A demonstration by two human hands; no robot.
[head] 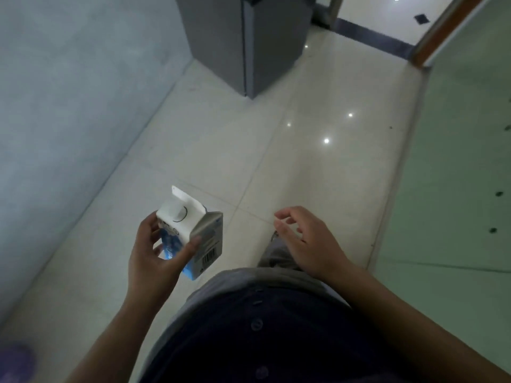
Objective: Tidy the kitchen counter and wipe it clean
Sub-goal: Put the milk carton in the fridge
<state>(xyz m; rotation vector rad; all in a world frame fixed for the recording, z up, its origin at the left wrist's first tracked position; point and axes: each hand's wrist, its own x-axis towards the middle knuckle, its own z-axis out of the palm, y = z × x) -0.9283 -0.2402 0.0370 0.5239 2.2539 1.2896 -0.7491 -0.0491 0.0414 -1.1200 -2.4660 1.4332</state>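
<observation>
Carrying stage, lower centre: carton is held by left hand; right hand empty, open; light, crushable, best gripped at sides.

Carton: in the left hand, held above the floor, tilted, cap uppermost. Right hand: to the right of the carton, apart from it, over the person's leg. Wall: along the left. Cabinet: standing on the floor ahead, just beside the wall. Door frame: far right, behind the cabinet. Panel: along the right side of the floor.
</observation>
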